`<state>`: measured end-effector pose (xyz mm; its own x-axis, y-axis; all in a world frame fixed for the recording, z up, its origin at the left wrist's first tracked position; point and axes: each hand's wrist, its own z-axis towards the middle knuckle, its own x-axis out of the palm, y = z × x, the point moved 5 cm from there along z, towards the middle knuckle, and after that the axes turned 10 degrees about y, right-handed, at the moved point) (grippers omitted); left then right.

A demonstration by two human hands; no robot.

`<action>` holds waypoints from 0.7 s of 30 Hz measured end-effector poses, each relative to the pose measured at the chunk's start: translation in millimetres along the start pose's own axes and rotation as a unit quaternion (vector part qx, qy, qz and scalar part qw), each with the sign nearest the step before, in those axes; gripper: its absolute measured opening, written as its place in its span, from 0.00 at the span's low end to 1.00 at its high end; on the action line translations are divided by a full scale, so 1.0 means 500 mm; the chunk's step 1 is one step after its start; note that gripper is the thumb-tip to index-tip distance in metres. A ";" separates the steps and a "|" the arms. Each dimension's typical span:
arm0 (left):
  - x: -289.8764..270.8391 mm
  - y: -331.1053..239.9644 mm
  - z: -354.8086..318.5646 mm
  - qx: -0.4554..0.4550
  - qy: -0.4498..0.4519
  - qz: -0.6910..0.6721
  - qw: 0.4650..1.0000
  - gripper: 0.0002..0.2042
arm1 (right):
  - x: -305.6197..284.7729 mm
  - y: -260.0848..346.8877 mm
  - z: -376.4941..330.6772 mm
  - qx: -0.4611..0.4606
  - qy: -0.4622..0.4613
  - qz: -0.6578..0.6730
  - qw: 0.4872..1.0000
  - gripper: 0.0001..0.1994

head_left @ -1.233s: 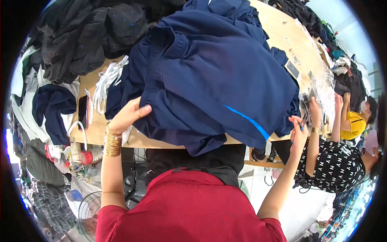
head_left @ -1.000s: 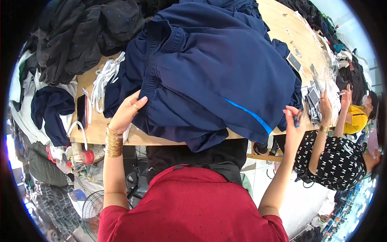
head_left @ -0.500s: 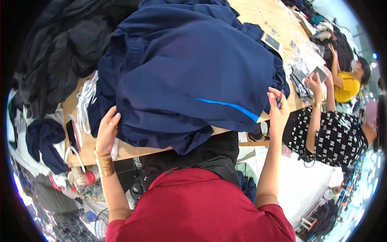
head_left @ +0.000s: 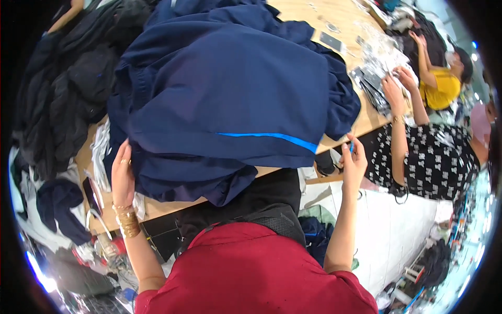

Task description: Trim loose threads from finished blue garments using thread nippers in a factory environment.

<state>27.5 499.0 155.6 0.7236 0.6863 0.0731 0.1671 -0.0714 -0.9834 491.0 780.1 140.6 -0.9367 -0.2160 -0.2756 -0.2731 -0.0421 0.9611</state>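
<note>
From the head view, we are resting our left hand (head_left: 123, 175) open-fingered on the near left edge of the navy garment (head_left: 230, 99), which is lying across the wooden table (head_left: 366, 123), long axis left to right. Our right hand (head_left: 354, 163) is pinching its near right corner by the blue stripe (head_left: 269, 137).

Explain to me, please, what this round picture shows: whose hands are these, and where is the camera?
The camera sits on a person's head and looks down, so the picture bends at its rim. The arms from below are that person's own. The left hand rests flat on a pile of navy blue garments on a wooden table. The right hand is off the table's edge and pinches something small and blue; I cannot tell what. Dark clothes lie at the left. At the right, other people handle small packets.
</note>
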 end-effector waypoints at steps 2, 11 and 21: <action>0.029 -0.054 -0.021 0.082 -0.100 0.236 0.963 0.15 | 0.036 0.044 -0.005 -0.039 0.023 0.010 0.999 0.15; 0.287 -0.038 -0.158 0.144 0.227 0.065 0.961 0.19 | 0.454 0.302 -0.208 -0.313 0.426 -0.107 0.842 0.24; 0.102 0.035 -0.203 -0.023 0.065 -0.287 0.955 0.13 | 0.614 0.312 -0.314 -0.281 0.579 -0.037 0.764 0.25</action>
<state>135.1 459.3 158.9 0.5801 0.5263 0.6216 0.5891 0.2560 -0.7665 195.4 554.3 209.1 -0.0116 -0.8979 -0.4400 0.1269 -0.4378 0.8901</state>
